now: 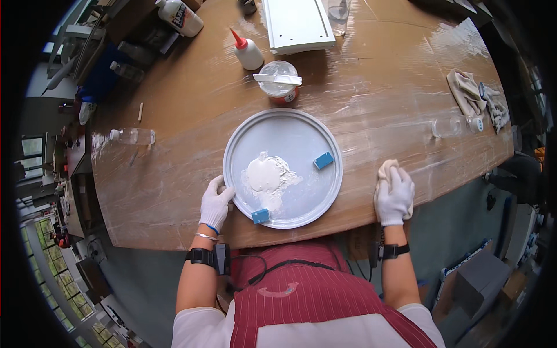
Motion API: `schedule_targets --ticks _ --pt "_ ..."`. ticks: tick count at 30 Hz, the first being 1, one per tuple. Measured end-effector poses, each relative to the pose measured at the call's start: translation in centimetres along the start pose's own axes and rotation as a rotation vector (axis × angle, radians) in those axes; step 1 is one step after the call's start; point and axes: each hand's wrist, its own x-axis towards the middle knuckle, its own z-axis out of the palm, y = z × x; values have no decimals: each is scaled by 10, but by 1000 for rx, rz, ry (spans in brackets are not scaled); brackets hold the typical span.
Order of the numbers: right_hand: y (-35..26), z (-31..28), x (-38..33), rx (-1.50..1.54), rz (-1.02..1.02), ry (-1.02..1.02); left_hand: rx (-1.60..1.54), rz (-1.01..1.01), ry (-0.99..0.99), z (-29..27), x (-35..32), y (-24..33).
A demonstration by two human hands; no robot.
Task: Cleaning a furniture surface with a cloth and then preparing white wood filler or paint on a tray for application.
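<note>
A round grey-white tray (290, 132) with a raised rim sits near the table's front edge. My left hand (217, 200), in a white glove, grips its left rim, thumb over the edge. Inside lie a round white piece (264, 176) and loose white powder (286, 176) around it. One blue block (324, 160) rests on the tray's right side, another blue block (260, 216) at its lower left rim. To the right of the tray, my gloved right hand (395, 194) is closed over a beige cloth (387, 168) on the tabletop.
Behind the tray stand a tub (278, 87) with a white strip across it, a red-tipped squeeze bottle (248, 55) and a white panel (299, 26). Clear bottles lie left (133, 136) and right (449, 127). Beige gloves (466, 93) lie at the far right.
</note>
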Motion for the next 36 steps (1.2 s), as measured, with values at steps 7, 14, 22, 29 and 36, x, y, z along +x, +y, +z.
schedule_targets --ticks 7,14,22,29,36 --pt "0 1 35 108 -81 -100 -71 -65 -41 1 -6 5" --pt "-3 17 53 36 19 -64 -108 -15 -40 3 -8 8" --pt "-44 -28 2 156 -214 -277 -89 -48 -58 -1 -7 7" --pt "22 0 59 25 100 -63 -144 -6 -119 9 -3 14" --pt "-44 -29 -45 169 65 -277 -65 37 -169 29 -4 29"
